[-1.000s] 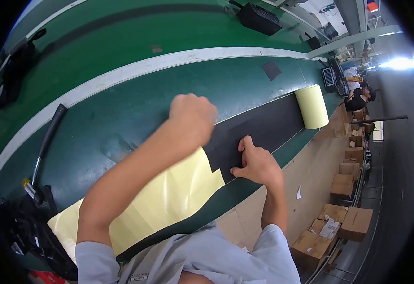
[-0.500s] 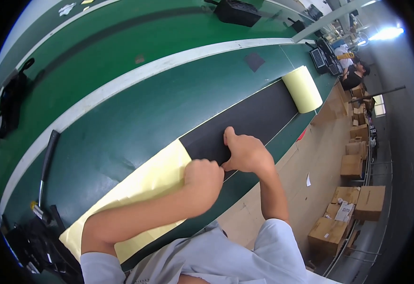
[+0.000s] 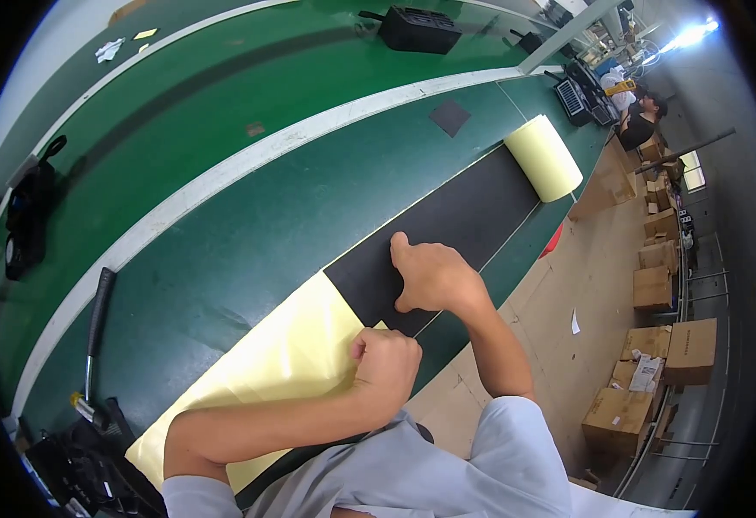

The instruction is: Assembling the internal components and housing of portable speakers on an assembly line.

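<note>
A black strip [image 3: 457, 207] with thin yellow edges lies unrolled along the green bench, running out from a pale yellow roll [image 3: 544, 160] at its far right end. Its near left stretch is covered by yellow paper [image 3: 283, 345], slightly wrinkled. My left hand [image 3: 386, 367] is closed in a fist at the paper's near right corner, where a small yellow tip sticks out beside the knuckles. My right hand [image 3: 436, 276] rests on the black strip just past the paper's edge, thumb and a finger apart; its other fingers are partly hidden.
A hammer [image 3: 97, 337] with a dark handle lies at the left, beside black tools or bags [image 3: 84, 470]. A small dark square [image 3: 449, 117] sits on the bench [image 3: 326, 186]. Beyond a white rail is a green belt [image 3: 214, 104]. Cardboard boxes [image 3: 619, 423] stand at the right; a person [image 3: 641, 125] is farther off.
My left hand has moved down toward me and slightly right, away from my right hand. More black strip shows between them. My right hand has barely shifted.
</note>
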Demonstrator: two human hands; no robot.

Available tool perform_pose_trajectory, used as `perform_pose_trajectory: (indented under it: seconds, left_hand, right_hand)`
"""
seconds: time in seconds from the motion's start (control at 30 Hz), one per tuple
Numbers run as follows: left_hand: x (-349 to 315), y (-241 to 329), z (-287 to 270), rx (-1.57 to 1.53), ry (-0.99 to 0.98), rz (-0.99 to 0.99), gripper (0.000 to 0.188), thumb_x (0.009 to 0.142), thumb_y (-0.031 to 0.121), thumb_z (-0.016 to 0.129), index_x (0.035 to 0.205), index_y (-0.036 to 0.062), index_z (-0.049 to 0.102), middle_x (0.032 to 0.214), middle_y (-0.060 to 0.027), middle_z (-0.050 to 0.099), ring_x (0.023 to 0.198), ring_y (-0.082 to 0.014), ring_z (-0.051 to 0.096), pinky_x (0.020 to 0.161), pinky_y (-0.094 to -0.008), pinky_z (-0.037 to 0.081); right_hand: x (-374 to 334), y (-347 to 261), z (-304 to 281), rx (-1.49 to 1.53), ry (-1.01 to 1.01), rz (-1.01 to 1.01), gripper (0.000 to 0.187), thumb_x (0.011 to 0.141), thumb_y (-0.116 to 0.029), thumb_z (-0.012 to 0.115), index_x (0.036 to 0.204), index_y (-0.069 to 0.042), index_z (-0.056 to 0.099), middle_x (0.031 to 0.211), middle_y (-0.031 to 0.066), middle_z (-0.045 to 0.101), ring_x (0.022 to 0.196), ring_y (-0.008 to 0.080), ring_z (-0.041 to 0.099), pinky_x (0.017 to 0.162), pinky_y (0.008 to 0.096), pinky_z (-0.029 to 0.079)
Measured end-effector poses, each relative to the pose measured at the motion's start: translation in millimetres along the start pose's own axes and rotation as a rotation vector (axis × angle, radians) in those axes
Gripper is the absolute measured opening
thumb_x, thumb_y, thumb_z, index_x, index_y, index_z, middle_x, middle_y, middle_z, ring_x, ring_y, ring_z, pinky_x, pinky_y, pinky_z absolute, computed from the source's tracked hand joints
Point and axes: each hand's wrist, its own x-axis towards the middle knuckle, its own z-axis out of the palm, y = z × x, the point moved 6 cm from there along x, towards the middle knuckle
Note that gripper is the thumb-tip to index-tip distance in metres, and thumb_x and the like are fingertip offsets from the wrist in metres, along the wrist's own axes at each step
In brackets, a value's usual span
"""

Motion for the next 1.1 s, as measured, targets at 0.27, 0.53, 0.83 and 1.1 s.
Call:
perform_pose_trajectory:
  seconds: [0.27, 0.53, 0.83, 1.1]
  left_hand:
    - [2.1, 0.7, 2.5, -0.023, -0.071, 0.016, 0.007, 0.067, 0.014, 0.075, 0.07, 0.0129, 0.069, 0.062, -0.0002, 0.062, 0.056, -0.0178, 0.061, 0.047, -0.0387, 0.039]
    - [5.7, 2.0, 5.2, -0.079, -0.085, 0.025, 0.005, 0.066, 0.014, 0.076, 0.069, 0.0143, 0.071, 0.063, -0.0001, 0.064, 0.056, -0.0191, 0.063, 0.046, -0.0403, 0.04]
    - [6.3, 1.5, 1.3, -0.063, -0.083, 0.054, 0.004, 0.066, 0.013, 0.076, 0.067, 0.0148, 0.072, 0.059, 0.0012, 0.063, 0.054, -0.0177, 0.063, 0.046, -0.0395, 0.043]
    - [7.4, 2.1, 4.6, -0.133, -0.109, 0.047, 0.004, 0.067, 0.013, 0.075, 0.066, 0.0138, 0.071, 0.059, 0.0005, 0.063, 0.054, -0.0187, 0.063, 0.046, -0.0403, 0.042]
  right_hand:
    - [16.7, -5.6, -10.1, 0.027, 0.031, -0.028, 0.063, 0.062, -0.018, 0.087, 0.109, 0.0, 0.049, 0.086, 0.0202, 0.068, 0.087, 0.0409, 0.067, 0.076, 0.0466, 0.053]
    - [39.9, -17.1, -25.0, -0.006, 0.069, -0.082, 0.065, 0.062, -0.021, 0.087, 0.111, 0.002, 0.051, 0.089, 0.0226, 0.068, 0.09, 0.041, 0.067, 0.077, 0.0464, 0.053]
    - [65.0, -36.5, -47.9, 0.002, -0.014, -0.078, 0.06, 0.067, -0.024, 0.084, 0.11, 0.003, 0.053, 0.09, 0.0229, 0.068, 0.091, 0.0396, 0.067, 0.077, 0.0453, 0.053]
    - [65.6, -15.6, -57.9, 0.207, 0.404, -0.083, 0.048, 0.075, -0.031, 0.078, 0.101, 0.002, 0.055, 0.086, 0.0211, 0.067, 0.084, 0.0379, 0.066, 0.074, 0.0443, 0.052]
